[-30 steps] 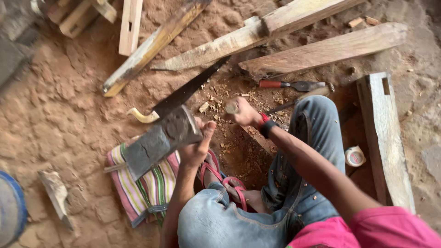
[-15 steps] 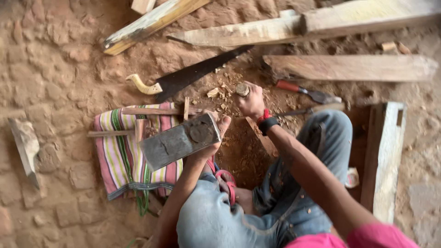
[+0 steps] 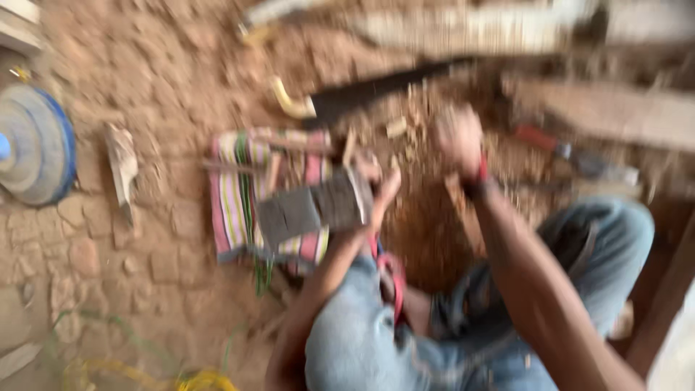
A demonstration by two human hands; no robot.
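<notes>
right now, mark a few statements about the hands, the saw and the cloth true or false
1. The left hand grips a flat grey blade. True.
2. The right hand rests on the striped cloth. False: it is over the wood chips, right of the cloth.
3. A saw lies on the ground beyond the hands. True.
4. The red-handled tool is in the right hand. False: it lies on the ground, apart from it.
5. The blue-rimmed disc sits on the cloth. False: it is at the far left, apart from it.
</notes>
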